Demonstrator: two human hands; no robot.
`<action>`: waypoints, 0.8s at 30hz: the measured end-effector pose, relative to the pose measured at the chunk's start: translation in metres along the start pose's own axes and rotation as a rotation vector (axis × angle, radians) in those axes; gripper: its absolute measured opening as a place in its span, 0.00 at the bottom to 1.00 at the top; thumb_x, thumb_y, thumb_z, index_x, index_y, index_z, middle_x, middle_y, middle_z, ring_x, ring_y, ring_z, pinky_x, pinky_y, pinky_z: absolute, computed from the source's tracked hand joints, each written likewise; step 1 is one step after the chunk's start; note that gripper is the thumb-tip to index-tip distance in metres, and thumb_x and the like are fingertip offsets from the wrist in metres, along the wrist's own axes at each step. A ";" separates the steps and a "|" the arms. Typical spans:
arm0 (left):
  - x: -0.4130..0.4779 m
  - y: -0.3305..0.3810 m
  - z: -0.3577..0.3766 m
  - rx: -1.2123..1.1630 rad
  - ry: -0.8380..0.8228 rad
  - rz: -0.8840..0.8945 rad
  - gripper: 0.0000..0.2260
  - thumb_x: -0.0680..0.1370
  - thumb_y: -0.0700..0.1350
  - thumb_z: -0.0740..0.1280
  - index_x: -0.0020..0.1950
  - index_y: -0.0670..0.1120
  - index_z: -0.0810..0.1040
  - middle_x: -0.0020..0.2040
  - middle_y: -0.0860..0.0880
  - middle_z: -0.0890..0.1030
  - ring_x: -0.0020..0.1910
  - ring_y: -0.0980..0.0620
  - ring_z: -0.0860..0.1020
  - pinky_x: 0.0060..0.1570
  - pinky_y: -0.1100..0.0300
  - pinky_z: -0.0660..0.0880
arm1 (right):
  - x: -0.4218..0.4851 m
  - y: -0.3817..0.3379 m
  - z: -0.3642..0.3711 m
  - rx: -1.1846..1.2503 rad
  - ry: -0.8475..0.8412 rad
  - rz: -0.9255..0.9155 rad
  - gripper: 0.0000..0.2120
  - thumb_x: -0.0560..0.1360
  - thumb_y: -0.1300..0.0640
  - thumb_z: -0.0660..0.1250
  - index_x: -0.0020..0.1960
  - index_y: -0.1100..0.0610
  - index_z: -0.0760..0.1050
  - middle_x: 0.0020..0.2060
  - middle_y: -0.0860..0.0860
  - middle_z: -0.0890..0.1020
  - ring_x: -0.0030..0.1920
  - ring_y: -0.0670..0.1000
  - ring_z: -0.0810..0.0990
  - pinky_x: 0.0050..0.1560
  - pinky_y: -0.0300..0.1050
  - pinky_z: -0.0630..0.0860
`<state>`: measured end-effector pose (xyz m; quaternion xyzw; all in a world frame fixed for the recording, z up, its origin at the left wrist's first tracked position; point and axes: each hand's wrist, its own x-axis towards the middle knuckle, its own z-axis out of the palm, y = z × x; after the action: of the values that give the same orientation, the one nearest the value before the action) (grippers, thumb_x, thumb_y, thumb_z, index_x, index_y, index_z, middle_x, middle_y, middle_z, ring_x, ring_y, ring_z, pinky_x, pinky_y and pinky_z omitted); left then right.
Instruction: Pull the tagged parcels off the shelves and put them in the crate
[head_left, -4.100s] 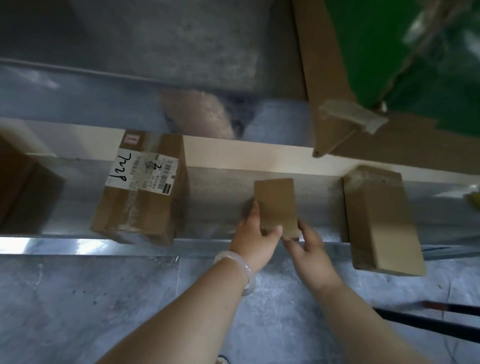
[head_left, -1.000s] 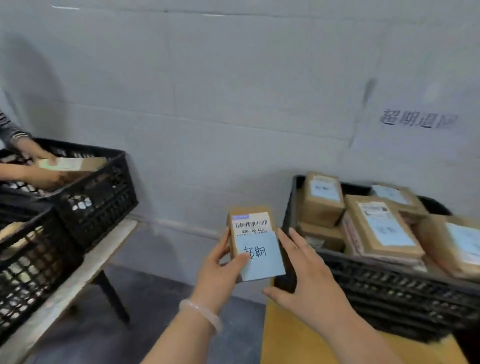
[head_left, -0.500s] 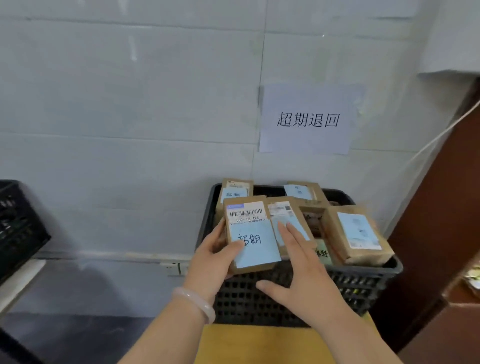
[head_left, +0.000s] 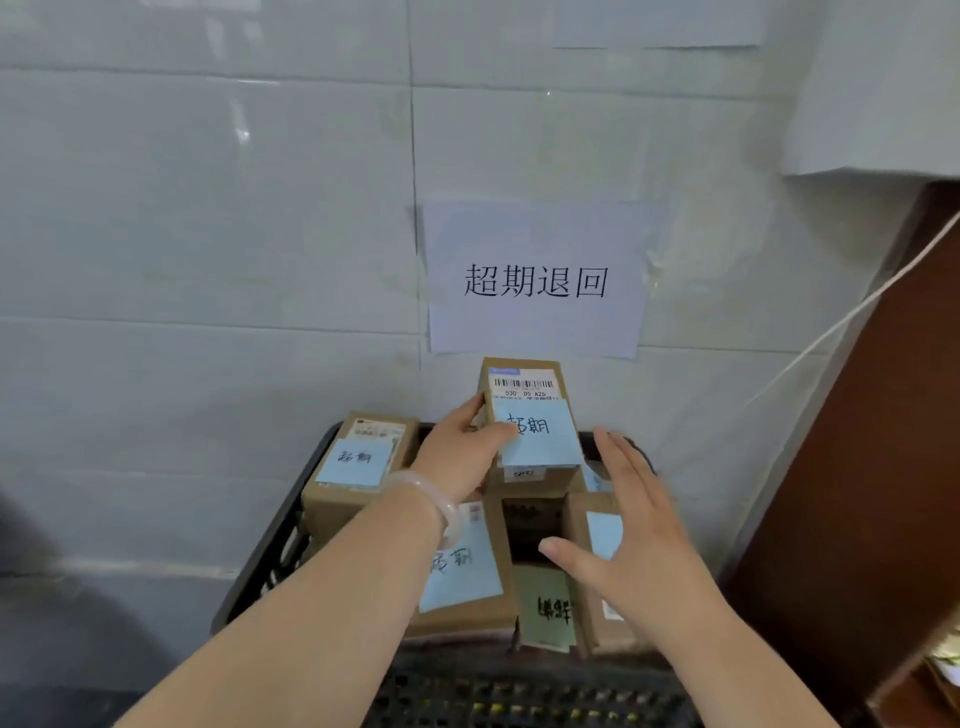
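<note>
Parcel (head_left: 531, 410) in left hand (head_left: 461, 457), crate (head_left: 519, 691) partly hidden

A white paper sign (head_left: 535, 280) printed with four black characters is stuck to a wall of large, pale, glossy tiles (head_left: 208, 208) that catch soft reflections. Above the sign, at the top edge, is another sheet (head_left: 657, 23). Right of the sign, a thin white cable (head_left: 831, 332) slants down beside a dark brown wooden panel (head_left: 872, 467). Below and left of the sign lies dim grey floor (head_left: 130, 623).

A parcel (head_left: 535, 415) sits in the left hand (head_left: 462, 457), over the far end of the crate (head_left: 519, 691); the right hand (head_left: 639, 530) hovers apart to its right. More parcels (head_left: 358, 462) lie in the crate below both hands.
</note>
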<state>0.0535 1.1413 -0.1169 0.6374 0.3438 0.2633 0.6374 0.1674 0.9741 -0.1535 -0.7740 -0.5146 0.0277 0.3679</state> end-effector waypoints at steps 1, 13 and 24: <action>0.012 0.003 0.007 0.029 0.004 -0.008 0.21 0.77 0.47 0.67 0.69 0.61 0.72 0.51 0.54 0.86 0.47 0.50 0.85 0.53 0.47 0.81 | 0.004 0.007 -0.003 0.017 0.006 0.011 0.49 0.60 0.29 0.68 0.67 0.21 0.35 0.70 0.23 0.41 0.74 0.36 0.48 0.72 0.46 0.58; 0.094 -0.001 0.044 0.281 -0.003 -0.201 0.14 0.81 0.44 0.59 0.66 0.49 0.74 0.60 0.47 0.81 0.58 0.45 0.79 0.63 0.46 0.74 | 0.043 0.056 -0.004 0.018 -0.042 0.049 0.48 0.60 0.25 0.65 0.69 0.23 0.36 0.71 0.24 0.39 0.75 0.37 0.48 0.73 0.52 0.61; 0.064 -0.012 -0.010 0.607 0.057 0.109 0.35 0.77 0.60 0.66 0.78 0.63 0.51 0.77 0.54 0.63 0.74 0.51 0.64 0.70 0.55 0.63 | 0.057 0.028 0.014 -0.093 -0.084 -0.109 0.45 0.65 0.27 0.64 0.71 0.25 0.37 0.72 0.25 0.38 0.75 0.37 0.43 0.71 0.50 0.60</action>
<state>0.0844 1.1965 -0.1347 0.8083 0.3900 0.2002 0.3929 0.2102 1.0228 -0.1608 -0.7591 -0.5717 0.0161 0.3108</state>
